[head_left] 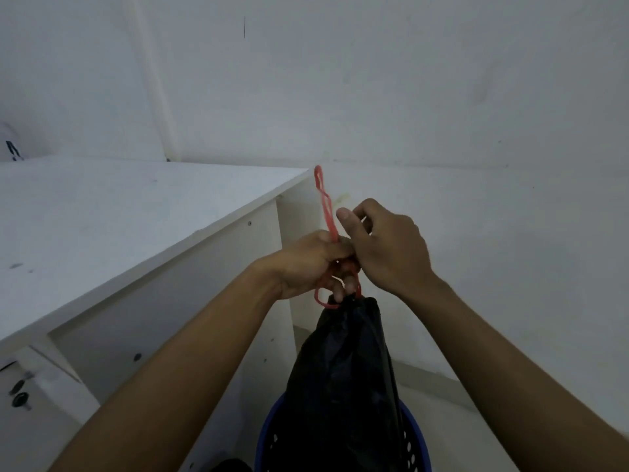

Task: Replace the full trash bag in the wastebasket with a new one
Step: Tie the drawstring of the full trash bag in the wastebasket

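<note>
Early on: black trash bag was cinched but sat in blue wastebasket, left hand gripped its red drawstring, right hand curled beside, grip unclear; tying off, lift-out and new bag remained.

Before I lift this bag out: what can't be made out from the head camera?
Head view:
- Knot in the red drawstring: hidden between the left hand and right hand.
- Grip of the right hand: its fingers curl out of sight.
- Contents of the black trash bag: hidden by opaque plastic.
- Base of the blue wastebasket: cut off by the bottom edge.
- New bag: nowhere in frame.
</note>
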